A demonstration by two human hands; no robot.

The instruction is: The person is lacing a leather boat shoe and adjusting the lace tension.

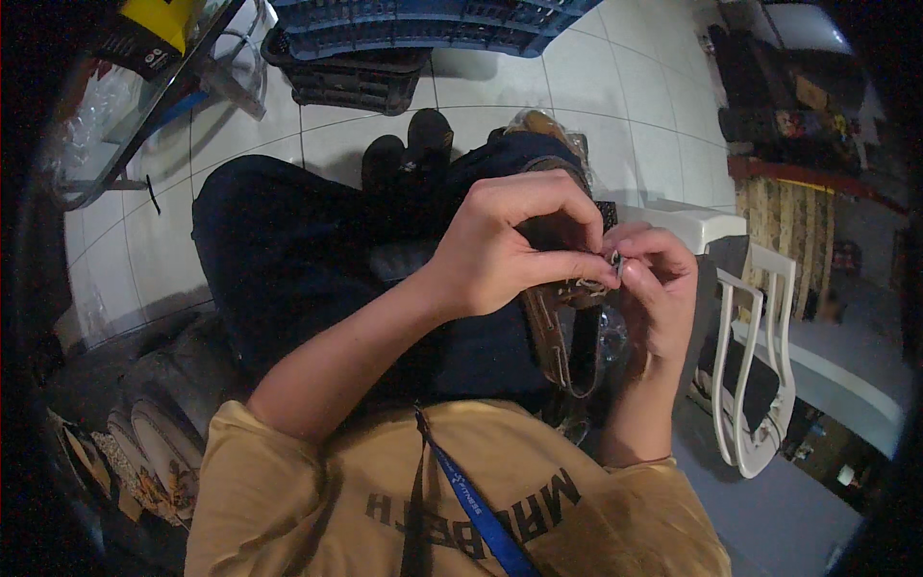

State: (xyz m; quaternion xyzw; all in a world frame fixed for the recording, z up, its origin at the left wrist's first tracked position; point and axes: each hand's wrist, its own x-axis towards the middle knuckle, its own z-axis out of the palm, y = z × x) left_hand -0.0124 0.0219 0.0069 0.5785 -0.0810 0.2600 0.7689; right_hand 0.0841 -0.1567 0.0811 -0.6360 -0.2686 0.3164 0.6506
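Both hands meet to the right of my lap, their fingertips nearly touching. My left hand (pixel 514 240) is closed in a pinch, thumb against fingertips. Facing it, my right hand (pixel 663 274) pinches too. Between the fingertips sits a small shiny metal piece (pixel 616 261), too small for its kind to show. Just beneath, a brown leather-like strap (pixel 546 337) hangs down in a loop beside my right thigh. The hands partly cover its upper end, and I cannot tell whether the metal piece is joined to it.
Blue plastic crates (pixel 413 29) and a black crate (pixel 356 82) stand on the tiled floor (pixel 490 91) ahead. At the left is a metal-framed table (pixel 144 125) with a yellow and black box (pixel 154 34). A white plastic chair (pixel 740 385) stands close on the right. Several shoes (pixel 159 442) lie lower left.
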